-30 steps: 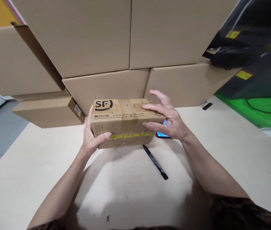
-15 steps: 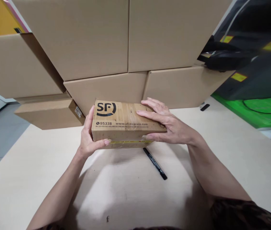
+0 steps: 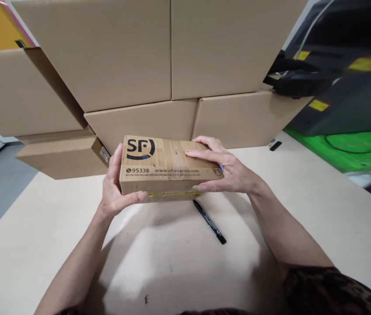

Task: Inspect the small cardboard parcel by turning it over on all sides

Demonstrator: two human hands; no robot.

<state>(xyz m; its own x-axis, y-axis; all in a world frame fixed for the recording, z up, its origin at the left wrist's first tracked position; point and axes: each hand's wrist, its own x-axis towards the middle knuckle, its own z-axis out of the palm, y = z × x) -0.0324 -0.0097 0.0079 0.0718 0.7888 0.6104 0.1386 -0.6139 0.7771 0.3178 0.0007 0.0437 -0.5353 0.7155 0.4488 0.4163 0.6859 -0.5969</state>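
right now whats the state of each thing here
brown SF cardboard box, held up between both hands, yellow tape along its lower edge
left hand, gripping the box's left end
right hand, fingers wrapped over the box's right end
black marker pen, lying flat below the box
tan cardboard cartons, stacked beyond the box

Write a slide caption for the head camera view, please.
Head view: the left hand and right hand hold an SF Express cardboard box above a table with a black marker.
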